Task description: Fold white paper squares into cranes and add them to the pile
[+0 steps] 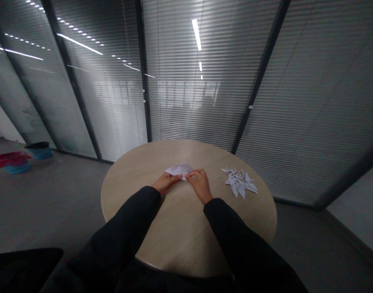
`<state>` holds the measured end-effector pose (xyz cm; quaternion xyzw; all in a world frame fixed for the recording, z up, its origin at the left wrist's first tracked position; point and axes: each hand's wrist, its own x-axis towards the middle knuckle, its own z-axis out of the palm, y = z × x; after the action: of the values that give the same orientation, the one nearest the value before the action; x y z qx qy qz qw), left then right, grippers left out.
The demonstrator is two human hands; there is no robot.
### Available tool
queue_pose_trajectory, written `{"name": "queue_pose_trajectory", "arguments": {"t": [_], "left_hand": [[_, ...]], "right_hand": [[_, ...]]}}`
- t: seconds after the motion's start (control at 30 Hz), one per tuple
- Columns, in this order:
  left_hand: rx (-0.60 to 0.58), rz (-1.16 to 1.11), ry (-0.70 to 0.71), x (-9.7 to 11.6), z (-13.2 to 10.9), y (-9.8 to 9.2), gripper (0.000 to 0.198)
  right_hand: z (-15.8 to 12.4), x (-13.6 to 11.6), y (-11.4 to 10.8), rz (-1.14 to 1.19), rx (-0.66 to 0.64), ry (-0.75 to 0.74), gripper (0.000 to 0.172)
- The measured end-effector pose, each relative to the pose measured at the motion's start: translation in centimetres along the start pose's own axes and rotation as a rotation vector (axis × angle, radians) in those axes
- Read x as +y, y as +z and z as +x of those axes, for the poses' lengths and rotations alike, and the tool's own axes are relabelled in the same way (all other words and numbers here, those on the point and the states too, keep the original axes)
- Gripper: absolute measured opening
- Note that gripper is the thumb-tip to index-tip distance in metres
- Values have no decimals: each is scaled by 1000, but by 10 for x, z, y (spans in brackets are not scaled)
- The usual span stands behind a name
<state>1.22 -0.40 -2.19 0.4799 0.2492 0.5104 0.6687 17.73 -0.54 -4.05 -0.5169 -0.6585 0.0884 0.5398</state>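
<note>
A white sheet of folded paper (178, 168) is held between my two hands above the middle of the round table (171, 228). My left hand (166, 183) grips its near left side, with the thumb lying along the front edge. At the paper's right end, the fingers of my right hand (200, 184) are bent and pinch its near edge. Both thumbs come close together at the paper's front. Several folded white paper pieces (239, 182) with pointed ends lie in a pile to the right of my right hand.
Glass partitions with blinds (192, 114) stand just beyond the table's far edge. On the floor at left are a blue bin with a red liner (15, 162) and a blue bin with a dark liner (40, 150). A dark object (24, 268) shows at bottom left.
</note>
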Motion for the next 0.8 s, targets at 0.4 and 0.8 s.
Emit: {"name": "queue_pose_trajectory", "arguments": {"t": [0.4, 0.8], "left_hand": [[-6, 34, 19, 0, 1, -1, 35], [7, 262, 113, -5, 10, -12, 37]], "right_hand": [[3, 3, 1, 144, 39, 131, 69], [2, 10, 8, 400, -282, 266, 31]]}}
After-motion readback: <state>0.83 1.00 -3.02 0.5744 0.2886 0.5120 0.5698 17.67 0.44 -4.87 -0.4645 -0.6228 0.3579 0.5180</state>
